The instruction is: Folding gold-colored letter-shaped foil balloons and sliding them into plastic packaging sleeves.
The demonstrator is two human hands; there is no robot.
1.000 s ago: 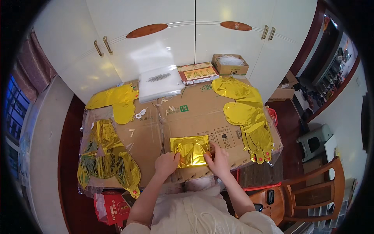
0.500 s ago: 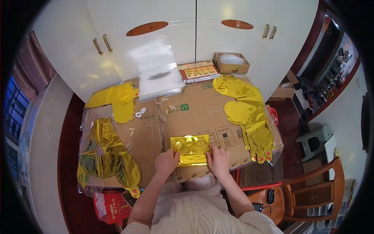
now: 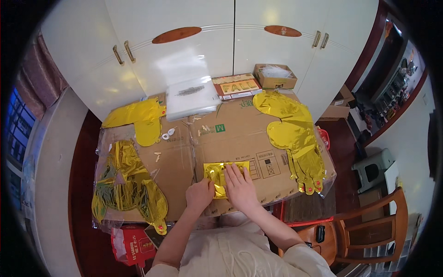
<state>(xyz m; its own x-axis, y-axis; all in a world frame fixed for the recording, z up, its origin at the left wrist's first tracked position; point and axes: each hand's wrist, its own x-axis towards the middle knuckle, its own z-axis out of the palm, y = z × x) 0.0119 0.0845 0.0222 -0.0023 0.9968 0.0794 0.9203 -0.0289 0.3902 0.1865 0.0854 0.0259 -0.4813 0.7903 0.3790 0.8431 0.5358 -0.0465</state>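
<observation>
A gold foil balloon (image 3: 216, 173), folded into a small rectangle, lies on the cardboard near the table's front edge. My left hand (image 3: 200, 195) is closed on its left edge, thumb and fingers pinching the foil. Across its right half my right hand (image 3: 241, 190) lies flat, fingers stretched forward and covering part of the foil. To the right spreads a stack of flat gold foil balloons (image 3: 290, 127) with red-dotted tabs. Another pile of crumpled gold balloons (image 3: 131, 184) rests at the left, and more gold balloons (image 3: 147, 122) lie at the far left.
Clear plastic bags (image 3: 191, 97) are stacked at the back, beside a printed card sheet (image 3: 237, 86) and a small cardboard box (image 3: 275, 77) of clear plastic pieces. White rings (image 3: 168, 134) and small pale strips lie on the cardboard (image 3: 184, 161). A wooden chair (image 3: 383, 226) stands right.
My right hand has let go of the balloon's right edge and now lies flat on top of it. My left hand keeps its hold on the left edge.
</observation>
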